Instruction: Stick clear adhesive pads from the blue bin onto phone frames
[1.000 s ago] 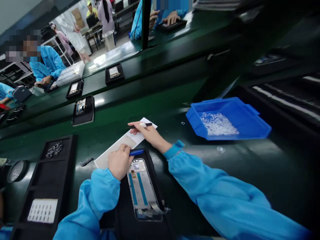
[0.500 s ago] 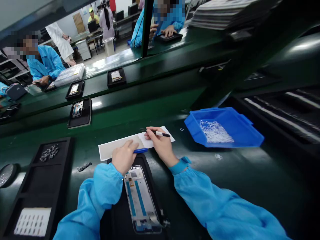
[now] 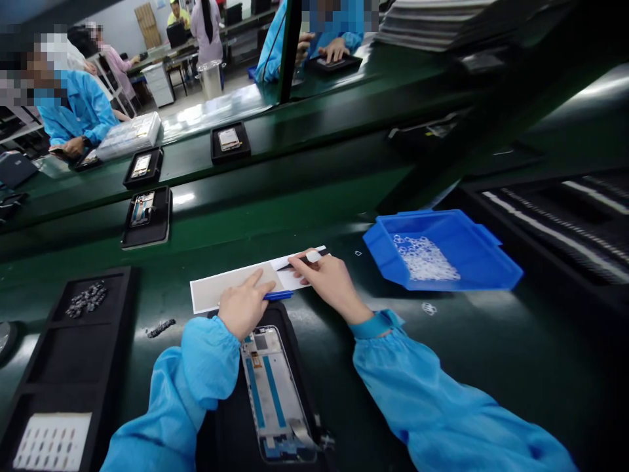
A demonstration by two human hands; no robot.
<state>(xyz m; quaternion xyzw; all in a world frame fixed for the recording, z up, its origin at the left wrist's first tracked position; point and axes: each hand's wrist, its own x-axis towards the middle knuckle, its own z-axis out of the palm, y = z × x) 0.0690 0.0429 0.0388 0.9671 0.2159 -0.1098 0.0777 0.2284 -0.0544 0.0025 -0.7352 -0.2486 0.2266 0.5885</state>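
My left hand [image 3: 244, 305] presses its fingertips on a strip of card [image 3: 211, 292], part beige, part white. A blue pen-like tool [image 3: 279, 295] sticks out from under that hand, apparently gripped in the palm. Over the card's right end, my right hand [image 3: 331, 278] is closed on dark tweezers [image 3: 285, 267], tips touching or just above the white part. A white patch shows on their grip. Below the hands, an opened phone frame [image 3: 278, 393] with two blue strips lies in a black tray [image 3: 228, 432].
To the right, a blue bin [image 3: 472, 252] holds small white rings. A black compartment tray [image 3: 115, 328] at left holds small dark parts [image 3: 86, 299] and a white sheet [image 3: 53, 440]. Several phone trays stand farther back. Co-workers sit across the bench.
My right hand has turned and moved slightly right and down, bringing the tweezer tips down toward the card. The left hand stays on the card. The view has shifted slightly.
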